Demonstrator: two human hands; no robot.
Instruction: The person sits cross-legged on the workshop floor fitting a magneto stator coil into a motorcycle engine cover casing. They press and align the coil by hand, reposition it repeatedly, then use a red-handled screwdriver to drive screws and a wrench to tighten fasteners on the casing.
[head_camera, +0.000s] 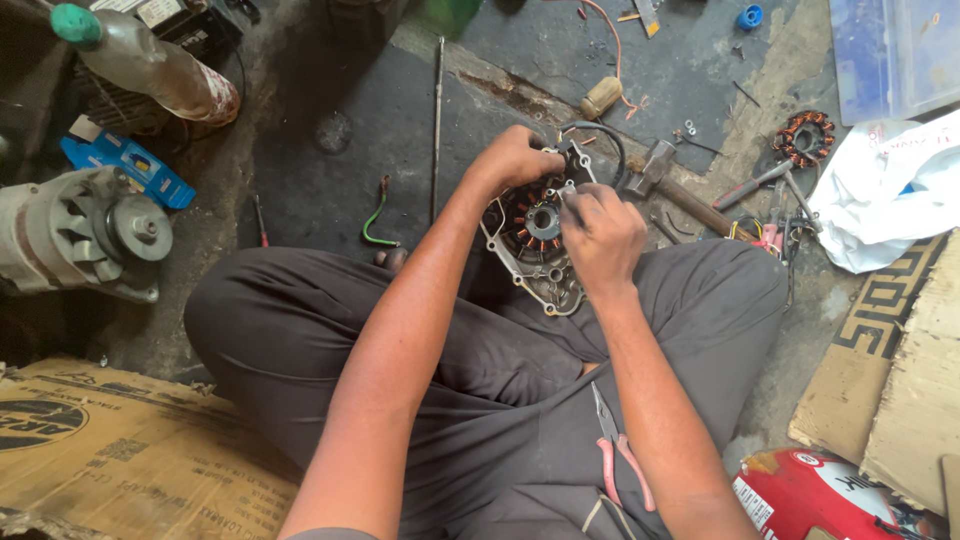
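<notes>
A grey metal engine cover (540, 275) with a copper-wound stator coil (528, 222) inside rests against my crossed legs. My left hand (515, 158) grips its upper edge near a black cable (600, 135) that loops out of it. My right hand (600, 235) lies over the cover's right side, fingers pinched on something small at the stator's edge; what it pinches is hidden.
Pink-handled pliers (620, 455) lie in my lap. A hammer (670, 180), a second stator (803, 137), a white plastic bag (880, 195) and small tools lie to the right. At left are an alternator (85, 235), a blue box (125, 165) and a bottle (150, 65). Cardboard (120, 450) flanks me.
</notes>
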